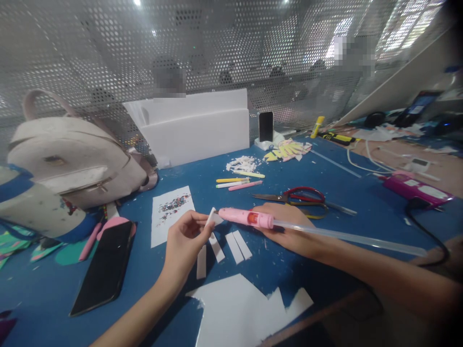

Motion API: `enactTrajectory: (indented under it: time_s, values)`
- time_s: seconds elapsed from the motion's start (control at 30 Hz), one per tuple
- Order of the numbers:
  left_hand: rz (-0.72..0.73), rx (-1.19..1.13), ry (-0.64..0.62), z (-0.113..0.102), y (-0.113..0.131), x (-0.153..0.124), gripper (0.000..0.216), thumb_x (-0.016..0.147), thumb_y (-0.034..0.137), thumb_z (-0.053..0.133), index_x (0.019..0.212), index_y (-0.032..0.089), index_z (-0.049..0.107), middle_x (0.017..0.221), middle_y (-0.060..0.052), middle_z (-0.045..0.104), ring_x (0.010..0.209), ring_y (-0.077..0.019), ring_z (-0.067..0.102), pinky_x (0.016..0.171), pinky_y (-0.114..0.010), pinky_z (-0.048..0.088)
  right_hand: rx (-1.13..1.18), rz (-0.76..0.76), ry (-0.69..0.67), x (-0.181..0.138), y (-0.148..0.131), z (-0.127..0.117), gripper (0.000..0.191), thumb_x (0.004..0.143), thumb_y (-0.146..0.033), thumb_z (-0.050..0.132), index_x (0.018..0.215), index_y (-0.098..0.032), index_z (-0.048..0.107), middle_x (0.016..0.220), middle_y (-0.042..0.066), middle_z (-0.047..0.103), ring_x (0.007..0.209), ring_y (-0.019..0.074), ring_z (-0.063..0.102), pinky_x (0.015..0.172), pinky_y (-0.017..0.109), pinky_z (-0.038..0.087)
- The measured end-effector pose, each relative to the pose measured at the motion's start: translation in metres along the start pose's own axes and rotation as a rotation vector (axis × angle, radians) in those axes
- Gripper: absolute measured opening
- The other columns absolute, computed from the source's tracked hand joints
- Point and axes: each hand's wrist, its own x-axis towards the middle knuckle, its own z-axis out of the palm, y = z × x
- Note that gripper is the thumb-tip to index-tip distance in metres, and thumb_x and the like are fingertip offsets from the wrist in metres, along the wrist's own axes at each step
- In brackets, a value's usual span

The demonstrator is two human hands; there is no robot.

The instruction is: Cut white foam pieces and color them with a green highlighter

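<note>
In my right hand (278, 219) is a pink glue gun (238, 217), with a long clear glue stick (347, 235) running out of its back. The gun's nozzle meets a small white foam piece (214, 218), pinched between the thumb and fingers of my left hand (188, 233). Whether glue is coming out is too small to tell. Below the hands, several white strips (238, 246) lie on the blue table. A white sheet (172, 212) bearing glittery bits is left of my left hand. Scissors with red handles (304, 195) lie just behind my right hand.
A large cut white board (235, 308) lies at the front. To the left are a black phone (103, 270) and a pale backpack (72, 154). Colored pens (238, 183), white scraps (244, 164) and a standing phone (265, 126) are farther back. A purple power box (415, 188) with cables sits right.
</note>
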Motion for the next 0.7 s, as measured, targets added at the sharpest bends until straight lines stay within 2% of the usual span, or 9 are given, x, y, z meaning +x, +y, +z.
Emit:
enactTrajectory:
  time_s: [0.2, 0.47, 0.7]
  values:
    - [0.003, -0.012, -0.003, 0.0000, 0.0004, 0.0001, 0.028, 0.090, 0.038, 0.060, 0.107, 0.016, 0.060, 0.102, -0.004, 0.064, 0.085, -0.0151, 0.063, 0.075, -0.035, 0.055, 0.003, 0.029, -0.039, 0.0003, -0.0001, -0.0001, 0.024, 0.099, -0.035, 0.045, 0.102, -0.020, 0.064, 0.092, 0.005, 0.068, 0.082, 0.0170, 0.063, 0.068, 0.028, 0.045]
    - [0.002, -0.023, -0.007, 0.0003, -0.0003, 0.0000, 0.028, 0.090, 0.038, 0.060, 0.107, 0.016, 0.060, 0.102, -0.004, 0.064, 0.085, -0.0149, 0.063, 0.074, -0.034, 0.055, -0.007, 0.024, -0.044, 0.0004, 0.0003, 0.0011, 0.027, 0.100, -0.036, 0.044, 0.108, -0.020, 0.064, 0.098, 0.006, 0.069, 0.086, 0.0176, 0.063, 0.070, 0.028, 0.046]
    - [-0.024, -0.022, -0.014, 0.0009, 0.0003, 0.0003, 0.029, 0.090, 0.038, 0.060, 0.109, 0.016, 0.059, 0.105, -0.005, 0.063, 0.087, -0.0157, 0.063, 0.076, -0.036, 0.055, -0.029, -0.006, -0.032, 0.0015, 0.0010, 0.0013, 0.025, 0.100, -0.035, 0.045, 0.103, -0.020, 0.064, 0.091, 0.004, 0.069, 0.081, 0.0163, 0.063, 0.066, 0.027, 0.044]
